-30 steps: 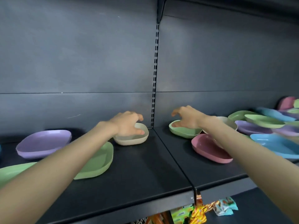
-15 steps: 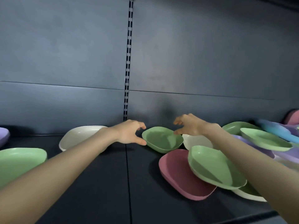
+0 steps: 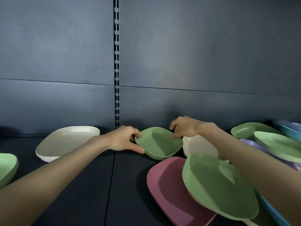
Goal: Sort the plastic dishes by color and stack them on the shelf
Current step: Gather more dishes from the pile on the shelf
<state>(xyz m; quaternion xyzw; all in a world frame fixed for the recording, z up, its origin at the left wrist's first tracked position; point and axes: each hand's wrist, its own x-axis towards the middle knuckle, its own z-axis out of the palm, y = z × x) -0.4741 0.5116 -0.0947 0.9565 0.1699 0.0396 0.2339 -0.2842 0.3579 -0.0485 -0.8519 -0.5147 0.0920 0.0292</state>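
A small green bowl [image 3: 160, 145] sits on the dark shelf [image 3: 84, 193] just right of the slotted upright. My left hand [image 3: 124, 139] grips its left rim, thumb low and fingers over the edge. My right hand [image 3: 184, 126] hovers at the bowl's right corner with curled fingers apart, fingertips just touching the rim. A cream dish [image 3: 65, 142] lies to the left. A cream bowl [image 3: 200, 148] sits right behind the green bowl, partly hidden by my right forearm.
A pink dish [image 3: 169, 191] lies in front with a large green dish [image 3: 216, 185] tilted over it. More green dishes [image 3: 276, 145], a purple one [image 3: 251, 142] and blue ones [image 3: 291, 133] pile at the right. Another green dish [image 3: 6, 167] shows at the left edge.
The view has shifted right and closer. My left hand left the cream dish and took the green bowl's left rim; my right hand stayed over the bowl's right side.
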